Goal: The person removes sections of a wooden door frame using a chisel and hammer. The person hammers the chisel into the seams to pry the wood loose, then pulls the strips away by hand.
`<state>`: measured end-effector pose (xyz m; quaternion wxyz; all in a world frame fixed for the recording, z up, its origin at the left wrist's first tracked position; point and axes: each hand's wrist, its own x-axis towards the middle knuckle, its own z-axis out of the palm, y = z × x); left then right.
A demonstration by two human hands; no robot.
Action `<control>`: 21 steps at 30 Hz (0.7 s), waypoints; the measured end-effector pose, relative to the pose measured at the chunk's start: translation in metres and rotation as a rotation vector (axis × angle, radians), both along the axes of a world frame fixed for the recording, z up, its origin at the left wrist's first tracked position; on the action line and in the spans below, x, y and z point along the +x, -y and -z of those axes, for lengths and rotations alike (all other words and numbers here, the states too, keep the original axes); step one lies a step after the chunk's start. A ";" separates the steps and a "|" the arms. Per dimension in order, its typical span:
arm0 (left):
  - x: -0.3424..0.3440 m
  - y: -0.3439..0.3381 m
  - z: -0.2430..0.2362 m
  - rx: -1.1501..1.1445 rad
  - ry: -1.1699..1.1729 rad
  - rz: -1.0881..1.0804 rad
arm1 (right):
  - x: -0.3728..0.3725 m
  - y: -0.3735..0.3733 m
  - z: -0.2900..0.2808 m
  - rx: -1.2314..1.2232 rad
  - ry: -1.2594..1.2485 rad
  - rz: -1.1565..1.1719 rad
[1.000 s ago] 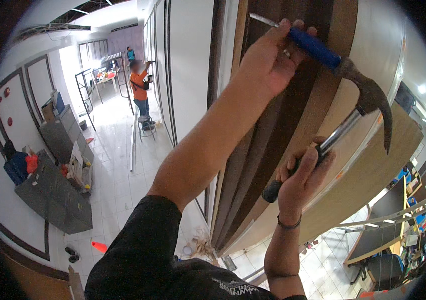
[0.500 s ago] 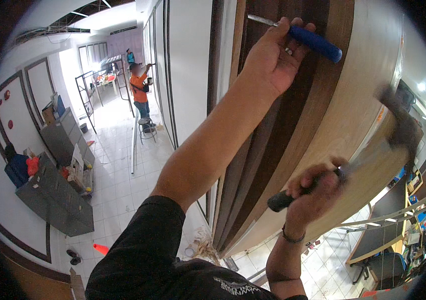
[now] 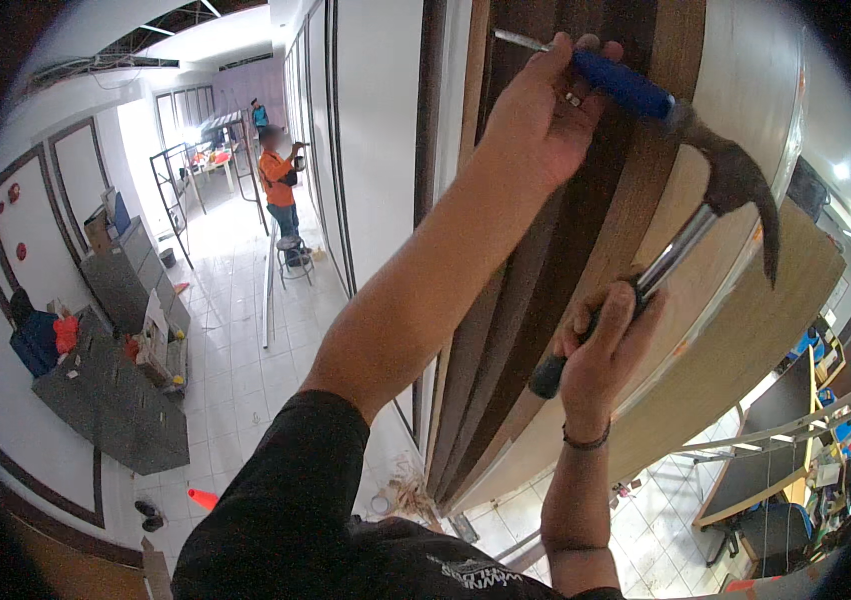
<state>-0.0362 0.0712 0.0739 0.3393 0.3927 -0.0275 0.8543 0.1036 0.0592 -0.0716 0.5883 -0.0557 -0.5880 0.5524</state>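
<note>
High on the dark brown wooden frame (image 3: 546,280), my left hand (image 3: 556,120) has its fingers around a blue-handled tool (image 3: 622,80), possibly a chisel or screwdriver. Its metal shaft points left, with the tip at the frame's edge. My right hand (image 3: 606,345) grips a claw hammer (image 3: 741,180) by its black rubber handle. The hammer's head is at the butt of the blue handle, its claw hanging to the right. A pale plywood panel (image 3: 751,65) runs along the frame's right side.
Down the tiled corridor a person in orange (image 3: 278,178) stands by a stool (image 3: 296,255); another person (image 3: 260,117) is beyond, near metal scaffolding (image 3: 174,195). Grey cabinets (image 3: 111,400) line the left wall. At lower right are a ladder (image 3: 786,425), desks (image 3: 746,470) and an office chair (image 3: 781,540).
Half a second ago the hammer was blurred and swung away to the lower right; now it has come up and left to the blue handle again. My left hand has barely moved.
</note>
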 end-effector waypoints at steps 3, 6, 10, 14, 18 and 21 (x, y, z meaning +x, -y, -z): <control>-0.001 0.007 0.003 0.017 0.019 -0.003 | 0.015 0.008 0.007 0.007 -0.078 0.027; 0.005 0.003 -0.003 0.001 0.002 0.013 | 0.027 0.008 0.002 -0.085 -0.317 0.118; -0.013 -0.007 -0.001 0.028 -0.034 0.060 | 0.009 -0.005 0.015 0.250 -0.038 0.362; -0.011 0.001 0.002 -0.023 -0.025 0.030 | 0.026 0.003 0.023 -0.023 -0.019 0.016; -0.005 0.020 -0.003 -0.136 -0.035 -0.082 | 0.040 0.002 0.026 -0.017 -0.282 -0.006; -0.015 0.046 0.006 -0.260 -0.080 -0.117 | 0.044 -0.002 0.041 0.019 -0.287 -0.024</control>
